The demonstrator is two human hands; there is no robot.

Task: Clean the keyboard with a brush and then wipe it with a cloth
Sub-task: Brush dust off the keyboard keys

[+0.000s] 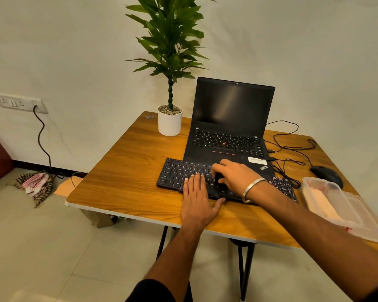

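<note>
Under both hands lies the black keyboard (pixel 177 177) on the wooden bench (pixel 127 171). His left hand (pixel 198 200) rests flat, fingers spread over the near keys. His right hand (pixel 234 174) curls around a small dark object, too hidden to name. Just beyond them stands an open laptop (pixel 229 127), right of them a mouse (pixel 326 174) and a plastic container (pixel 340 205), left beyond a potted plant (pixel 170 118).

The keyboard (pixel 179 175) lies before the laptop (pixel 229 127), plant pot (pixel 169 123) behind-left, mouse (pixel 326 174) right.
</note>
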